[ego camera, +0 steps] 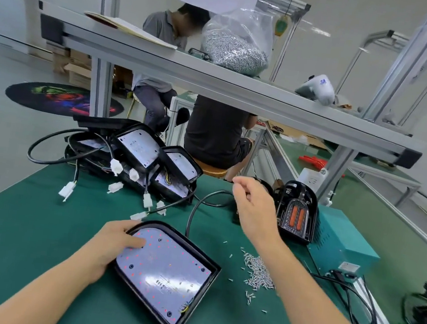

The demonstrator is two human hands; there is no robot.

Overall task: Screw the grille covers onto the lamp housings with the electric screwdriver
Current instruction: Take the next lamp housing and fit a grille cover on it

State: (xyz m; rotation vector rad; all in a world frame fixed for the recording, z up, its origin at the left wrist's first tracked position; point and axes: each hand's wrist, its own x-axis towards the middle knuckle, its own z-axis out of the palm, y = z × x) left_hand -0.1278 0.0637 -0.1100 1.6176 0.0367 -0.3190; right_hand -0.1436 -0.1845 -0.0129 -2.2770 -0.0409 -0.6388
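Currently, a person's 2 bare hands work over a green counter (25,219). The left hand (114,241) presses its fingers flat on the near lamp housing (166,272), a black tray-shaped shell lying face up with a white LED board and a few dark screw holes showing; this grip steadies the housing without closing around it. The right hand (255,210) is raised above the counter, reaching forward, fingers loosely curled and holding nothing. It points toward a finished-looking lamp with a grille cover (296,212) standing upright against a teal box (342,245). A loose heap of small screws (258,272) lies just right of the housing. A pile of more housings with white connectors (132,157) sits at the far left. No electric screwdriver is visible.

Risks, as a judgement: the near housing has no cover on it yet, so the reaching arm could brush the screw heap and scatter it, or the pressing fingers could smudge or stress the bare board.
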